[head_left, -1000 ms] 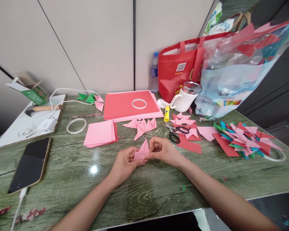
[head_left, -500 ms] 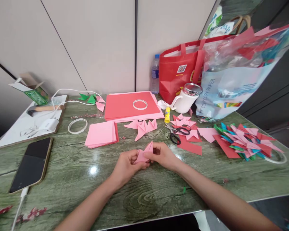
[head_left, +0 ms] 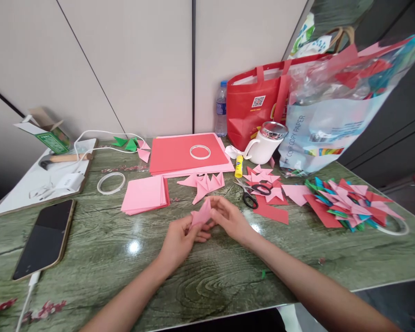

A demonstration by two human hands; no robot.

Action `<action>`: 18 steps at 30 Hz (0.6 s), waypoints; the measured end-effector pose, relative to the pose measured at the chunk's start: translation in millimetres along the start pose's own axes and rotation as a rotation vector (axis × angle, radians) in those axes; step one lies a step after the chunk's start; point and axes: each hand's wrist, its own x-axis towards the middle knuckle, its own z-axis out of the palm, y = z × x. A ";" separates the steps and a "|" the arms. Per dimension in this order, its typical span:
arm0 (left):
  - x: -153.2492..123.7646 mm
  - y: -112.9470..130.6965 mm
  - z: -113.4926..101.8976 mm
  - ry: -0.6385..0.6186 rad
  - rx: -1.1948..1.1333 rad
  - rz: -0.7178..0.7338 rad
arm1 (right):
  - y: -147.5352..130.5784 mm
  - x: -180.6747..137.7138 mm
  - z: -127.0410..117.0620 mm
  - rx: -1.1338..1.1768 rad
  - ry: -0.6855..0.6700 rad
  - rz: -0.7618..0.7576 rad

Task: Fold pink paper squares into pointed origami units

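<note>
A small folded piece of pink paper (head_left: 202, 214) is held up over the near middle of the table, its point upward. My left hand (head_left: 181, 237) pinches its lower left part between thumb and fingers. On the other side, my right hand (head_left: 230, 219) grips its right edge, fingers curled behind it; part of the paper is hidden by them. Just beyond lie folded pink paper pieces (head_left: 207, 186). To their left sits a stack of pink paper squares (head_left: 141, 194), with red sheets showing at its right edge. Black-handled scissors (head_left: 251, 196) rest right of my hands.
Red and pink sheets (head_left: 180, 154) lie at the back with a tape roll (head_left: 200, 145) on top. A glue stick (head_left: 239, 166), a white mug (head_left: 266, 145) and a red bag (head_left: 249, 103) stand to the right. A phone (head_left: 44, 240) lies left, folded papers (head_left: 352, 203) right.
The pink paper has tilted and shifted slightly left and up in my hands. My right fingers have moved up along its edge. The view has shifted slightly.
</note>
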 end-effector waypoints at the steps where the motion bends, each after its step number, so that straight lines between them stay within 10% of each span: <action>1: 0.7 -1.1 -2.1 0.044 0.060 0.066 | 0.9 0.3 0.2 0.025 0.040 -0.005; 8: -1.0 1.6 -7.6 0.065 0.566 0.435 | 2.5 -0.4 3.4 0.093 0.047 -0.028; 18: -0.9 -2.8 -8.3 0.083 0.558 0.320 | -0.9 0.0 0.5 0.033 0.016 -0.031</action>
